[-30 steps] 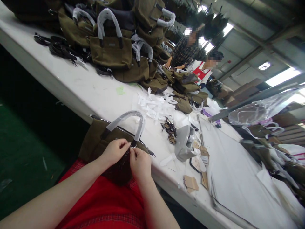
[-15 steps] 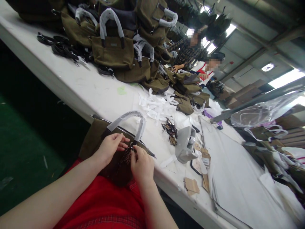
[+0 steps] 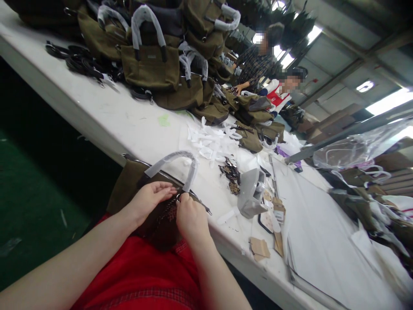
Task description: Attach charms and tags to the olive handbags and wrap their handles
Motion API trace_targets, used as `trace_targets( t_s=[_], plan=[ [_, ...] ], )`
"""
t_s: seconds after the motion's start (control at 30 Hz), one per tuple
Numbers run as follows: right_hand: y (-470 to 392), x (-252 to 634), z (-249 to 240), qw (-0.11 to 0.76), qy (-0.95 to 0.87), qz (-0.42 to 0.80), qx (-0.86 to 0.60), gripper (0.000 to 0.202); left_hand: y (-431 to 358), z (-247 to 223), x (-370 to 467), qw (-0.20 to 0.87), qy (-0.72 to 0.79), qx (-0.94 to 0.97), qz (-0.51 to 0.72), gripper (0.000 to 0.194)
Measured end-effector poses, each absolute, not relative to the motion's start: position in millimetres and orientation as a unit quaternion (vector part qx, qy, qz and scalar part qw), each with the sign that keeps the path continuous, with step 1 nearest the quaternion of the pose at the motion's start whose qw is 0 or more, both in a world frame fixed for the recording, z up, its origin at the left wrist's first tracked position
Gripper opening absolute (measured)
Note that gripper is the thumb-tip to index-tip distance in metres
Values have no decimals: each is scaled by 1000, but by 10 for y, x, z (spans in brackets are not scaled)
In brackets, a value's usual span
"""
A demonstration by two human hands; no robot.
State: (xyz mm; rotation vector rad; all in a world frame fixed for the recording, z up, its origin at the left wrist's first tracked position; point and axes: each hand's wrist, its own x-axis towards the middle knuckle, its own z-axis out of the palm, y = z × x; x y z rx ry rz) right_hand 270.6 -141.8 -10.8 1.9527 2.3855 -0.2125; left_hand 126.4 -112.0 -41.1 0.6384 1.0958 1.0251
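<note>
An olive handbag (image 3: 124, 185) leans against the table edge in front of me, its wrapped handle (image 3: 190, 168) standing up and a metal zip along the top. My right hand (image 3: 192, 217) is closed, thumb and fingers pinched at the metal ring (image 3: 178, 198) by the handle's base. My left hand (image 3: 151, 198) lies over the bag's front with its fingers stretched toward the ring; no object shows in it. Below the ring, between my hands, hangs a leopard-print charm (image 3: 168, 211), partly hidden and blurred.
Olive handbags (image 3: 150, 69) are heaped at the back, black straps (image 3: 84, 64) beside them. White paper scraps (image 3: 213, 137), more leopard-print charms (image 3: 230, 174), a grey container (image 3: 251, 193) and cardboard tags (image 3: 260, 249) lie on the white table (image 3: 129, 125). Two people stand beyond the heap.
My right hand's fingers have curled in tighter at the ring. My left fingers have straightened and flattened. One co-worker's raised hand has dropped out of sight.
</note>
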Motion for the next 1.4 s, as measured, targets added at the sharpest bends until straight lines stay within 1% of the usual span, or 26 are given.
trace_targets(
  t_s=[0.1, 0.27, 0.4, 0.6, 0.77, 0.93, 1.03, 1.23, 1.3, 1.4],
  plan=[
    [-1459, 2718, -149, 15, 767, -78, 637, 9, -1145, -467, 1250, 669, 505, 327, 436, 37],
    [-1513, 2739, -150, -13, 752, -109, 650, 8, -1162, -554, 1225, 612, 547, 397, 410, 37],
    [-1535, 2764, -162, -23, 750, -115, 651, 9, -1171, -562, 1205, 620, 528, 416, 404, 40],
    [-1561, 2767, -178, -49, 754, -112, 645, 8, -1163, -514, 1163, 556, 560, 506, 350, 26],
    [-1610, 2762, -218, -62, 758, -117, 638, 8, -1125, -436, 1119, 497, 552, 596, 305, 25],
    [-1654, 2772, -284, -96, 757, -120, 635, 9, -1109, -357, 1051, 426, 558, 679, 216, 20],
    [-1669, 2775, -295, -112, 756, -123, 634, 11, -1111, -355, 1044, 466, 528, 681, 203, 21],
    [-1671, 2826, -294, -155, 763, -146, 610, 15, -1133, -432, 1139, 606, 465, 584, 274, 25],
    [-1660, 2837, -287, -170, 758, -155, 611, 21, -1170, -463, 1187, 629, 475, 542, 293, 27],
    [-1640, 2817, -261, -181, 726, -151, 646, 27, -1269, -495, 1254, 636, 483, 506, 327, 28]
  ],
)
